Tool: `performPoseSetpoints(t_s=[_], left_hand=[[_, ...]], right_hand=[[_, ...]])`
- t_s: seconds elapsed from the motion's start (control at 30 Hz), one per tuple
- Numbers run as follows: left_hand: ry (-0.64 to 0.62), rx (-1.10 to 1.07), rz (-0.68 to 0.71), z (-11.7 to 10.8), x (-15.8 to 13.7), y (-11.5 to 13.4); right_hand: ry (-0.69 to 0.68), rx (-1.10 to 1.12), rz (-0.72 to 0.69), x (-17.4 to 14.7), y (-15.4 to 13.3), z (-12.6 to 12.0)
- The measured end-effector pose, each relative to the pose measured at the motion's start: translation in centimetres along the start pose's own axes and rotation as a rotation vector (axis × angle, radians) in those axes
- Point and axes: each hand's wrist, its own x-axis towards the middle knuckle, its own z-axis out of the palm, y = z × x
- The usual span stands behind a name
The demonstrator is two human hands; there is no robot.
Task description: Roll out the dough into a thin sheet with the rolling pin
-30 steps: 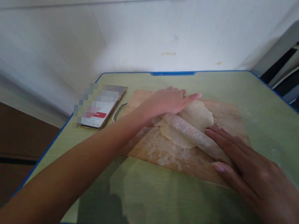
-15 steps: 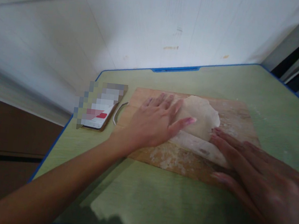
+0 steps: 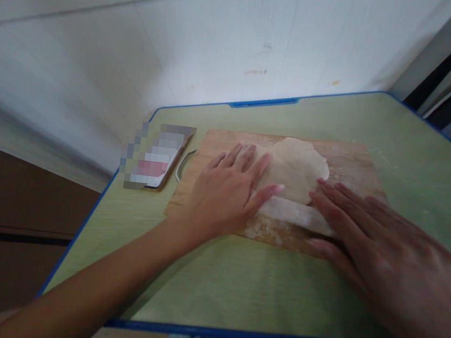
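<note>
A thin, irregular sheet of pale dough (image 3: 297,166) lies on a floured wooden board (image 3: 353,156). Across the dough's near side runs a whitish, flour-dusted rolling pin (image 3: 296,213). My left hand (image 3: 225,190) rests flat over the pin's left end, fingers stretched and spread, thumb lying along it. Over the right end lies my right hand (image 3: 382,252), fingers long and straight, thumb apart on the near side. Both palms press from above without wrapping round it. The hands hide both ends of the pin and part of the dough.
A phone (image 3: 159,159) with a blurred screen lies left of the board, beside the board's metal handle (image 3: 184,165). The green table (image 3: 212,287) has a blue rim and stands against a white wall (image 3: 222,54). Dark items stand at the far right.
The view has shifted, bringing the table's front edge and my lap into sight. My hands and the rolling pin sit slightly nearer the board's front edge, with both palms still flat on the pin.
</note>
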Motion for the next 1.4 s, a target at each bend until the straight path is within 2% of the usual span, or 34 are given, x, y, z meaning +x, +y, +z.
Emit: performPoseSetpoints(t_s=[0.13,0.4,0.5,0.57,0.7,0.77,0.93,1.1,1.4], left_hand=[[-0.036,-0.055,0.01,0.0,2.0,-0.6],[-0.078,-0.125,0.112,1.0,7.0,-2.3],[-0.09,-0.095,0.152,1.2,7.6,-2.4],[-0.105,-0.056,0.154,1.0,7.2,-2.2],[-0.189,-0.06,0.023,0.3,5.5,-1.4],[-0.202,-0.07,0.012,0.0,4.9,-1.2],[-0.173,-0.046,0.065,-0.1,3.7,-1.0],[-0.17,-0.027,0.06,-0.1,2.5,-0.8],[-0.092,-0.027,0.036,-0.2,-0.5,-0.1]], right_hand=[[-0.029,0.035,0.009,0.4,0.6,0.1],[-0.247,0.283,0.082,1.4,4.7,2.3],[-0.306,0.327,0.102,1.3,5.2,2.3],[-0.276,0.323,0.082,1.1,4.8,2.0],[-0.18,0.256,0.01,0.8,3.4,1.0],[-0.156,0.215,-0.007,0.8,2.8,0.7],[-0.136,0.129,-0.029,0.6,1.7,0.4],[-0.107,0.045,-0.05,0.4,0.8,0.0],[-0.108,-0.004,-0.093,-0.7,-0.3,-0.6]])
